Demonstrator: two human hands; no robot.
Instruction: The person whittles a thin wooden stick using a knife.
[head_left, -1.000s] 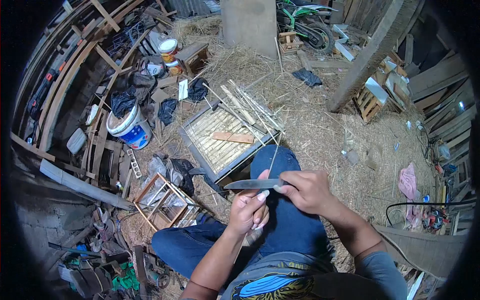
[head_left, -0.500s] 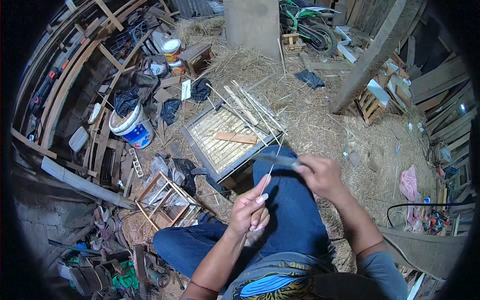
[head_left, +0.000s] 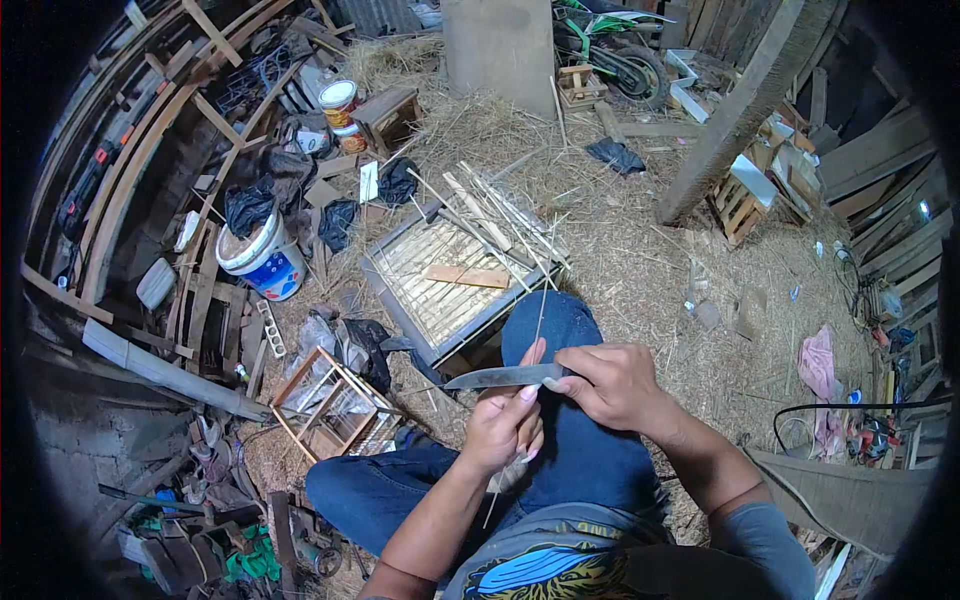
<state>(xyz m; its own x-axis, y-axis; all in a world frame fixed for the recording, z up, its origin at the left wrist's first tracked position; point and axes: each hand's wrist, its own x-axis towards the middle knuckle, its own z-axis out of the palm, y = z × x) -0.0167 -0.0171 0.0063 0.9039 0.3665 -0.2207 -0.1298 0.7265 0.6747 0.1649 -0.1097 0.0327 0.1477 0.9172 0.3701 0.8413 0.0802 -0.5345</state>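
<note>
A knife lies crosswise over a thin strip, its blade pointing left. My right hand is closed round the knife's handle. Pinched in my left hand, just under the blade, is the strip, which runs from above my knee down past my wrist. Beyond my knee stands a framed slatted panel with a short wooden piece and several thin sticks on top.
A small wooden frame stands left of my legs. Farther left are a white bucket and black plastic bags. A slanting post rises at the right, near wooden crates. A motorcycle is at the back.
The knife swung out to the right and up, away from my left hand, and is now back across the strip beside my left fingers. The strip's lower end now shows below my left hand.
</note>
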